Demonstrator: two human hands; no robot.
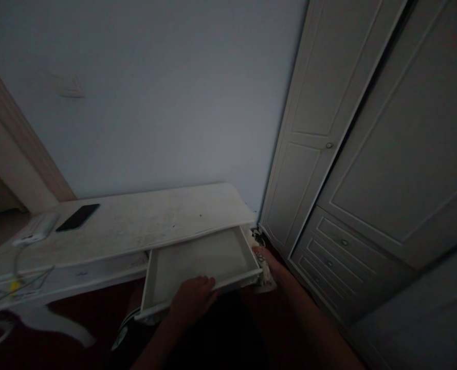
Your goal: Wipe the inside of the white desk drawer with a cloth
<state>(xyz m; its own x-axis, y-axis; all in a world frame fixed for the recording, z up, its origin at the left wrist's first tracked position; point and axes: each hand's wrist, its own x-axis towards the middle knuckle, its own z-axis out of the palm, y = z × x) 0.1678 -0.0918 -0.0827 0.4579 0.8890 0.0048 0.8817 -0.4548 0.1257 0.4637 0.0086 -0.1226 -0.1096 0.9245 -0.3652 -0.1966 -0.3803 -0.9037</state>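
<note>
A shallow white drawer is pulled out of the white desk, and its inside looks bare. My left hand grips the drawer's front panel from my side, the fingers curled over its top edge. At the drawer's right outer side, my right hand holds a pale patterned cloth that hangs down below the fingers. Whether the cloth touches the drawer's side is hard to tell in the dim light. Part of my right fingers is hidden by the cloth.
On the desk's left end lie a black phone and a white box-like device with a cable. A tall white wardrobe with small drawers stands close on the right. A wall switch sits upper left.
</note>
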